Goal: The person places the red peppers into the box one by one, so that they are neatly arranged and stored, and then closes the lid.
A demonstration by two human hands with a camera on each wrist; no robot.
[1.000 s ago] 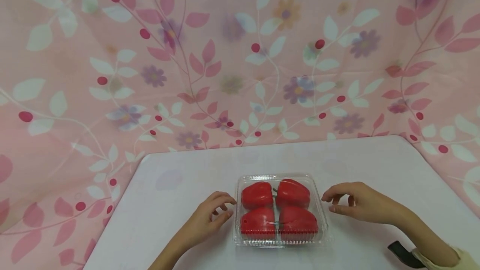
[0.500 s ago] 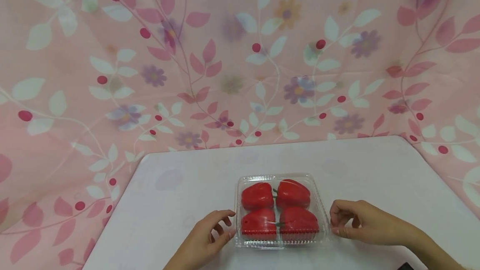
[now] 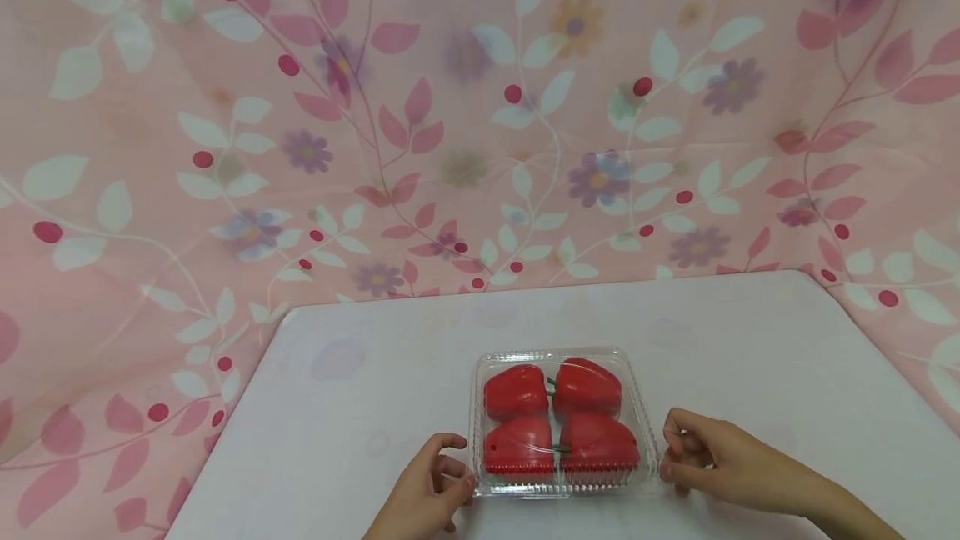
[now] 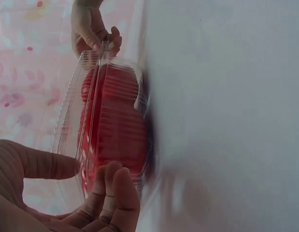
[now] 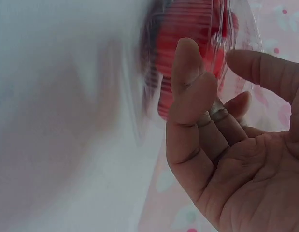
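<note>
A clear plastic clamshell container (image 3: 647,432) with its lid down sits on the white table, with several red bell peppers (image 3: 517,444) inside, green stems showing between them. At its front left corner my left hand (image 3: 427,486) pinches the rim; the left wrist view puts the thumb (image 4: 62,165) on the lid side and curled fingers (image 4: 122,193) against the ribbed wall below. My right hand (image 3: 723,461) grips the front right corner, thumb (image 5: 253,66) at the rim and bent fingers (image 5: 188,96) under it.
The white table (image 3: 360,382) reaches back to a pink floral cloth (image 3: 450,107) hung behind it and along the sides. Its rounded back corners show at left and right.
Both hands have come toward the front along the container's sides, from beside it to its front corners, and closed on the rim. The container has stayed in place.
</note>
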